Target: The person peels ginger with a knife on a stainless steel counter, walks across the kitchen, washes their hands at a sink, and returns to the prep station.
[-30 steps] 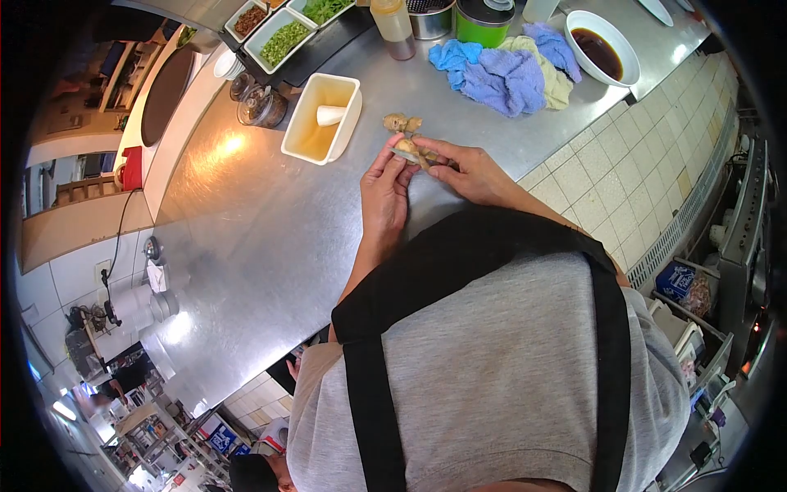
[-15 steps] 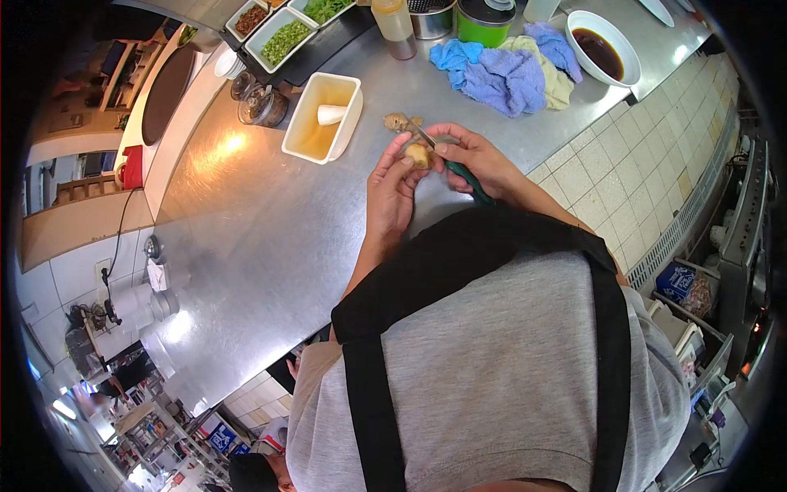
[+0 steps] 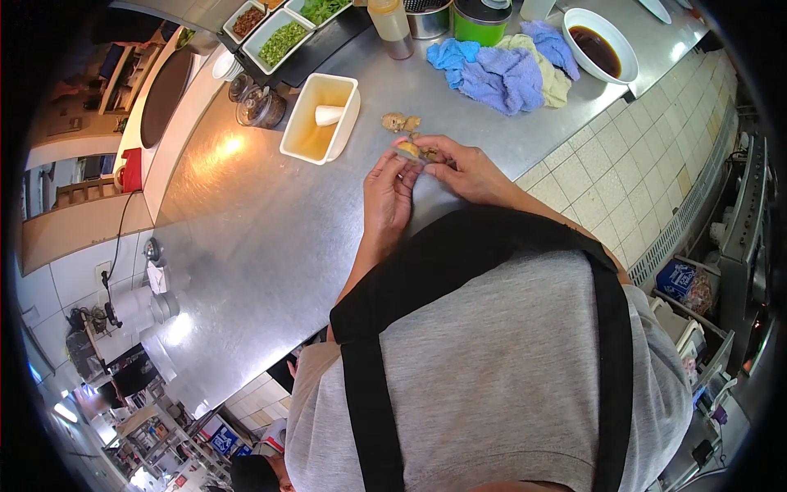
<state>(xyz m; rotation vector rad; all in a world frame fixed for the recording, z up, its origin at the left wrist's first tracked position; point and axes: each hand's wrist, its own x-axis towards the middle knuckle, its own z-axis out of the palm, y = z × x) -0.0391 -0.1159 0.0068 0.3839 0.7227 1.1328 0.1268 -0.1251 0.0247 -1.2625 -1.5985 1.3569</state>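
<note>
Between my two hands, above the steel counter, is a piece of ginger root (image 3: 408, 150) with a pale cut face. My left hand (image 3: 388, 185) holds it with fingers and thumb. My right hand (image 3: 469, 173) is closed at its right side, with the blade of a small knife (image 3: 413, 156) lying across the ginger; the knife's handle is hidden in the hand. Just beyond my fingers another knobbly brown ginger piece (image 3: 397, 122) lies on the counter. Left of it stands a white tub (image 3: 343, 131) with yellowish liquid and a white piece inside.
Blue and yellow cloths (image 3: 504, 78) lie at the back, beside a white bowl (image 3: 625, 69) of dark liquid. A squeeze bottle (image 3: 392, 29), a green container (image 3: 479, 26), glass jars (image 3: 261, 107) and trays of chopped greens (image 3: 283, 45) stand behind. A person's dark cap (image 3: 252, 473) shows at the bottom.
The knife, raised with its green handle showing half a second ago, is back low across the ginger. My right hand has turned over it and moved slightly left.
</note>
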